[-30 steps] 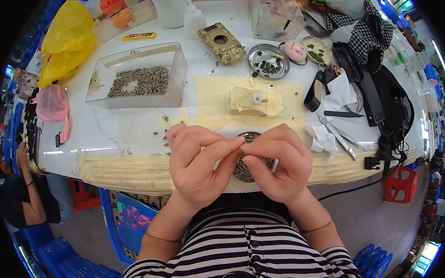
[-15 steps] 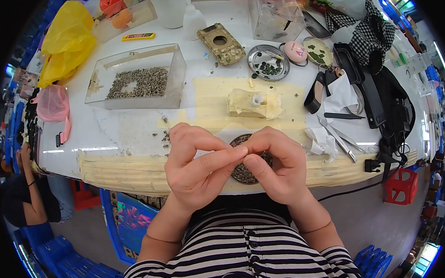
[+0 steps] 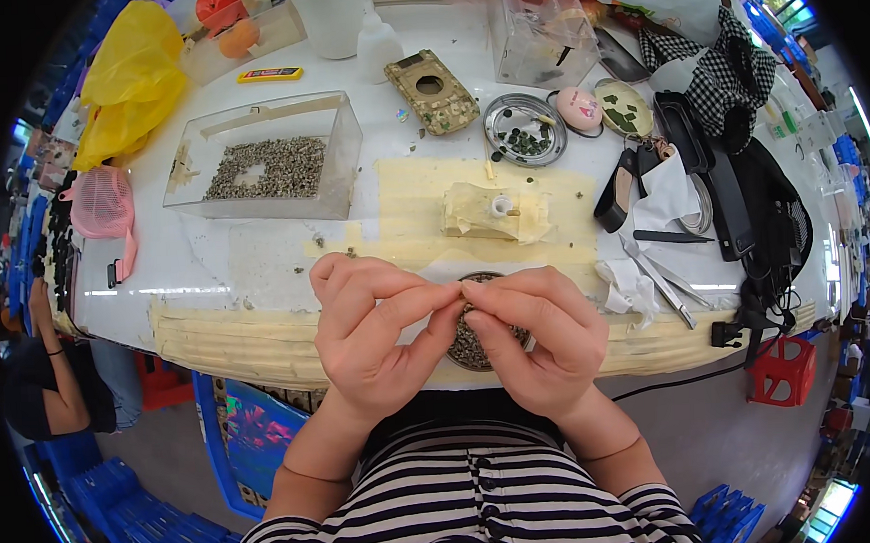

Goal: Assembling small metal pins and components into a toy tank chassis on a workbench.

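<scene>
My left hand and my right hand meet fingertip to fingertip above a small round dish full of tiny grey-brown pieces. Both hands are closed in a pinch; whatever sits between the fingertips is too small to make out. The hands hide much of the dish, which stands at the near edge of the table. Just beyond them is a tape-covered block with a white round peg on top. Farther back lies a camouflage-patterned model tank hull with a round hole in it.
A clear box of small grey parts stands at left, near a pink strainer. At right are a round dish of dark green pieces, tweezers, a white tissue and a black strap bag. Another person's arm shows far left.
My hands have drawn slightly nearer to me and the fingers have shifted, with fingertips still together. The view has tilted a little.
</scene>
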`<act>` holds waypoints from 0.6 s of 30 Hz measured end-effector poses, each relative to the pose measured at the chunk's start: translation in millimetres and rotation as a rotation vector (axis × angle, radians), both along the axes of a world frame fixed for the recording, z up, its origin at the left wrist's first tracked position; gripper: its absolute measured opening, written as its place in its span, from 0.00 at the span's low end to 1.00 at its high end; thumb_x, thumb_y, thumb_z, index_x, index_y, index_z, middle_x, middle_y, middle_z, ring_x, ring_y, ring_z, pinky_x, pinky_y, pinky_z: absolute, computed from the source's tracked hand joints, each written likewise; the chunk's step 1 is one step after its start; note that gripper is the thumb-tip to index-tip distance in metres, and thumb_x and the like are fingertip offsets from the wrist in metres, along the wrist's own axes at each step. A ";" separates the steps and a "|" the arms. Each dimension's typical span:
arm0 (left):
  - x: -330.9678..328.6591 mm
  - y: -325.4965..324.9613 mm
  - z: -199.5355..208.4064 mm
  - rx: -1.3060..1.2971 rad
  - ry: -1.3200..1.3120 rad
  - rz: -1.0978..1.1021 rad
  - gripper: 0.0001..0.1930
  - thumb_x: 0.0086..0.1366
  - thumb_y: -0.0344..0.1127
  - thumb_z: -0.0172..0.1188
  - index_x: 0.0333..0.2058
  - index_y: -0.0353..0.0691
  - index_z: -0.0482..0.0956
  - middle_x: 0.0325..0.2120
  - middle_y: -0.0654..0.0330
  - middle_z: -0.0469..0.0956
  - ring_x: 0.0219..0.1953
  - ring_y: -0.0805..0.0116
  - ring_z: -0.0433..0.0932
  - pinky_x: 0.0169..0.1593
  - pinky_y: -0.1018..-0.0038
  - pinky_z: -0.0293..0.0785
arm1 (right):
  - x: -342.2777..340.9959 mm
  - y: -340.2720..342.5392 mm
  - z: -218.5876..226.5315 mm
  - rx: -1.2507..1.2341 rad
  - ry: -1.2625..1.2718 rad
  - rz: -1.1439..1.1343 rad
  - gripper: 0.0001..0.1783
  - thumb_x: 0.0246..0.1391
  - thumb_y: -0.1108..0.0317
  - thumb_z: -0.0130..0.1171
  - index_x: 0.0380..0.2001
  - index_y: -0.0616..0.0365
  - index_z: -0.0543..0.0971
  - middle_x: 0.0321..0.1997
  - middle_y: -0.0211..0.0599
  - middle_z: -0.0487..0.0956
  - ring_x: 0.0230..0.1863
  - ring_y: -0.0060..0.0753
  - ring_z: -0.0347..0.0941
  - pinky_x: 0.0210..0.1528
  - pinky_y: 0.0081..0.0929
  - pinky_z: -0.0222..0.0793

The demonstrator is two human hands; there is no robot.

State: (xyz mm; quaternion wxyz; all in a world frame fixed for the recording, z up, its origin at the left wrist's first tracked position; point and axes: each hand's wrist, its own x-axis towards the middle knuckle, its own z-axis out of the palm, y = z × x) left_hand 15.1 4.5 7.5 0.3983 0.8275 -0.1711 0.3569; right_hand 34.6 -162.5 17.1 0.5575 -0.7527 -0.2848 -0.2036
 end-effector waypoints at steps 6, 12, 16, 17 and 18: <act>-0.2 0.6 1.7 0.022 -0.016 -0.065 0.16 0.45 0.26 0.74 0.35 0.46 0.86 0.29 0.71 0.78 0.31 0.71 0.73 0.42 0.69 0.58 | 3.5 -4.4 -3.6 0.069 0.223 0.139 0.08 0.49 0.76 0.70 0.34 0.62 0.83 0.31 0.38 0.81 0.28 0.30 0.76 0.31 0.22 0.71; 1.4 -2.0 -0.5 0.065 -0.046 -0.026 0.15 0.45 0.26 0.73 0.35 0.45 0.86 0.29 0.70 0.78 0.32 0.69 0.72 0.43 0.68 0.57 | 3.0 -4.1 -2.3 0.132 0.309 0.129 0.05 0.53 0.75 0.68 0.32 0.64 0.81 0.29 0.35 0.79 0.28 0.25 0.75 0.31 0.21 0.71; 1.6 -4.6 -0.3 0.091 -0.055 -0.020 0.15 0.45 0.27 0.73 0.34 0.44 0.86 0.29 0.70 0.78 0.33 0.69 0.73 0.44 0.67 0.58 | 2.1 -4.1 -3.1 0.137 0.320 0.102 0.05 0.53 0.75 0.67 0.31 0.64 0.81 0.29 0.35 0.79 0.28 0.24 0.75 0.31 0.20 0.70; 1.7 -4.2 0.6 0.102 -0.060 -0.033 0.15 0.45 0.27 0.73 0.34 0.44 0.86 0.30 0.70 0.78 0.33 0.69 0.73 0.44 0.67 0.58 | 1.9 -4.5 -3.4 0.137 0.329 0.102 0.05 0.53 0.75 0.67 0.32 0.64 0.81 0.29 0.35 0.79 0.27 0.24 0.75 0.31 0.20 0.70; 0.3 -3.7 0.9 0.116 -0.060 -0.047 0.15 0.45 0.27 0.73 0.34 0.44 0.86 0.30 0.70 0.78 0.33 0.69 0.73 0.44 0.67 0.57 | 1.4 -5.1 -4.9 0.133 0.321 0.127 0.05 0.54 0.75 0.67 0.32 0.64 0.81 0.29 0.35 0.79 0.27 0.24 0.74 0.31 0.20 0.70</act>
